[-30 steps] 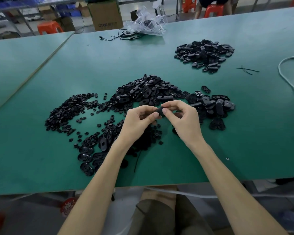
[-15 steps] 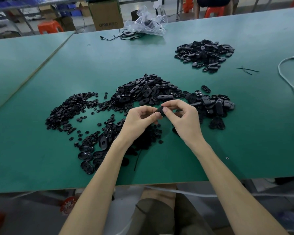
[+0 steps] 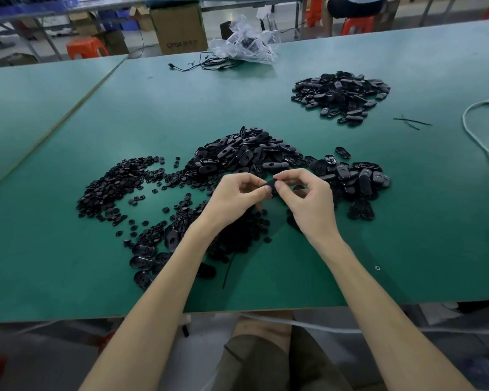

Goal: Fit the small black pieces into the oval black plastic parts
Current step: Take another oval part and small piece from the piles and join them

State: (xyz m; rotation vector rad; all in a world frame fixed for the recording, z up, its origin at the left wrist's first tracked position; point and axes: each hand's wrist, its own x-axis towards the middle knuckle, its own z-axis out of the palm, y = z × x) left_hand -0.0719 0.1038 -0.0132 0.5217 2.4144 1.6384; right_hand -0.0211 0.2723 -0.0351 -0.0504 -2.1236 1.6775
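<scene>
Both hands meet above the green table (image 3: 266, 103), pinching one oval black part (image 3: 271, 187) between thumbs and fingertips. My left hand (image 3: 235, 197) grips its left end and my right hand (image 3: 305, 198) its right end; the fingers hide most of it. A heap of oval black parts (image 3: 246, 155) lies just behind the hands. Small black pieces (image 3: 116, 184) spread out to the left. More ovals (image 3: 353, 179) lie right of the hands, and a few (image 3: 150, 252) near my left forearm.
A separate pile of oval parts (image 3: 342, 94) sits at the far right of the table. A clear plastic bag (image 3: 246, 43) and black cable (image 3: 209, 64) lie at the back edge. A white cable (image 3: 474, 134) curves along the right side. Cardboard box (image 3: 178, 29) stands beyond.
The hands stay together on the same oval part; only the fingers shift slightly. Nothing on the table has moved.
</scene>
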